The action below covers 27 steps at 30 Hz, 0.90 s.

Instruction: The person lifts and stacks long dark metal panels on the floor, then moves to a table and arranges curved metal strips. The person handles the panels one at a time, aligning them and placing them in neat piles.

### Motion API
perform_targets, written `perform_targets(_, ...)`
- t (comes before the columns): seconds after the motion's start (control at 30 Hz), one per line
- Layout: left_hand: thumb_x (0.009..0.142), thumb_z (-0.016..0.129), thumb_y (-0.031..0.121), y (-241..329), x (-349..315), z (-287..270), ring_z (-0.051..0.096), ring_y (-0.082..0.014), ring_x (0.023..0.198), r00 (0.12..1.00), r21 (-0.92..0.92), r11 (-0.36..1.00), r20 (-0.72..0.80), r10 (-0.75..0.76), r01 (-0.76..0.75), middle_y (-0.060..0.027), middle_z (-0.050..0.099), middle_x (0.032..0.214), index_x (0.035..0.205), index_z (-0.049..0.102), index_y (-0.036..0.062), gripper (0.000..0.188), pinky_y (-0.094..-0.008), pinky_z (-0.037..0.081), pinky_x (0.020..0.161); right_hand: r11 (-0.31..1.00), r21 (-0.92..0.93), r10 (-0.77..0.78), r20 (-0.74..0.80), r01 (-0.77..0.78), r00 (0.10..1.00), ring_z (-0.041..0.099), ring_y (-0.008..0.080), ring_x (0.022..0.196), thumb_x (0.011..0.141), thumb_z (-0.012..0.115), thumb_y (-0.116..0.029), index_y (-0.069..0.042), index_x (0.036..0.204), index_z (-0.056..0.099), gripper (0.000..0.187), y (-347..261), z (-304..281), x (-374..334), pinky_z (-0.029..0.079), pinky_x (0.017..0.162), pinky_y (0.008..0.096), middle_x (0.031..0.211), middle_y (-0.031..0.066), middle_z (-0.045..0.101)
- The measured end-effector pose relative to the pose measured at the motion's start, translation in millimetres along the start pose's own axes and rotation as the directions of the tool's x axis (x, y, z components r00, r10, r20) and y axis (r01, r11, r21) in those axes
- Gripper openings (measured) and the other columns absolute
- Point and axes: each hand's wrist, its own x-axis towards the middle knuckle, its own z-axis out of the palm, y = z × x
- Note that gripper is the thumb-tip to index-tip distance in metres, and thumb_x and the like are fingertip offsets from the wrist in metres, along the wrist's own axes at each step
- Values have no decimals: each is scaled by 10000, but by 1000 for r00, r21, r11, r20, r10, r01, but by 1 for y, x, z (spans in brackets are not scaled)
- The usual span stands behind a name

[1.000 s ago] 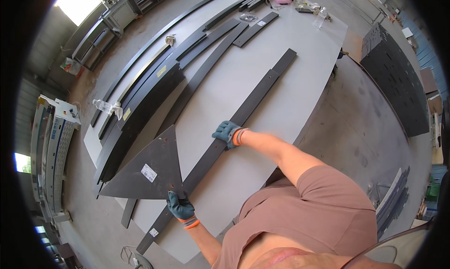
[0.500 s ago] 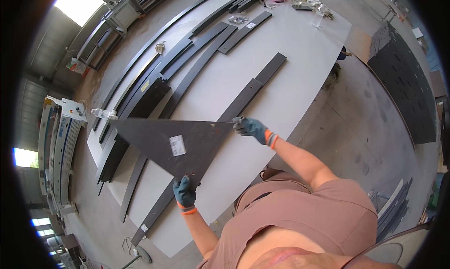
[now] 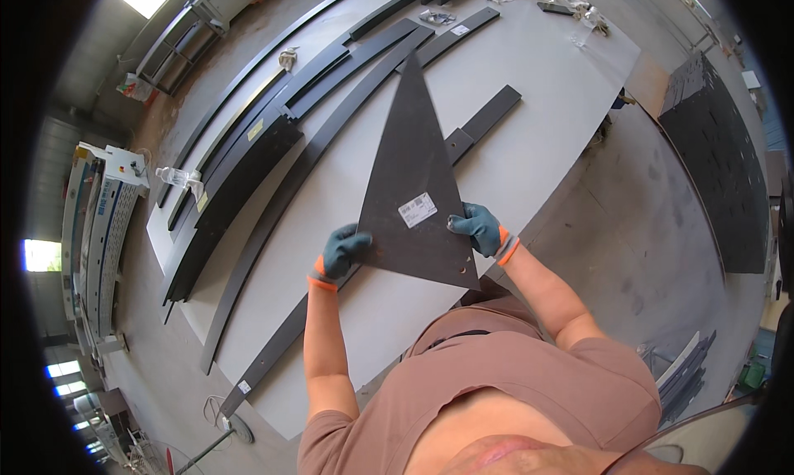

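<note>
Between my hands is a dark grey triangular panel [image 3: 405,161], held up over the white table [image 3: 529,161] with its long point directed away from me. A white printed label [image 3: 418,210] is stuck on its face, and small holes show near its lower right corner. My left hand [image 3: 344,249], in a blue-grey glove with an orange cuff, is closed on the panel's left edge. On the opposite edge my right hand [image 3: 478,228], gloved alike, grips with the thumb over the face. Beneath the panel lies a long dark strip [image 3: 285,343], partly hidden by it.
Long dark bars [image 3: 240,177] are stacked along the table's left side, with a clear plastic bottle [image 3: 175,177] beside them. A small plastic bag [image 3: 437,17] and a phone-like dark slab [image 3: 555,8] lie at the far end. Tall dark panels [image 3: 715,169] stand at right.
The panel has turned so its long point faces away instead of left. My left hand has shifted up to its left edge, and my right hand now holds its right edge lower down.
</note>
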Motion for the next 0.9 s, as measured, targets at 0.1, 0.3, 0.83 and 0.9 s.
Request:
perform_targets(0.1,1053,559,389,-17,48,-6,676,-179,883,827,-77,977,-548,124,-197,-75,697,965,1091,689,16,397,-341,541,813,992,97,-76,-88,85,993,675,184,1025,968,642,-69,51,1270,625,326,-1,-2,26,541,940,337,1174,98,697)
perform_targets(0.3,952,690,389,-125,65,-27,625,-417,1159,375,797,443,-590,715,410,-229,685,1197,1131,711,-8,436,-446,489,1026,957,192,-195,-124,216,973,682,197,1026,943,673,-53,40,1228,642,302,-49,-24,115,548,940,348,1142,95,709)
perform_targets(0.83,915,668,319,-133,66,9,621,-325,1186,474,763,107,-498,727,638,-119,707,1194,1096,728,57,324,-575,351,1135,919,273,-224,-233,285,946,694,246,983,879,754,-53,-45,1151,690,279,-111,-111,400,563,944,384,1088,75,721)
perform_targets(0.9,895,690,317,-128,69,10,620,-327,1179,481,769,110,-497,722,630,-121,704,1196,1096,729,52,335,-578,350,1132,921,283,-192,-265,267,945,695,251,1003,883,751,-52,-50,1159,695,281,-119,-122,425,565,950,385,1107,78,724)
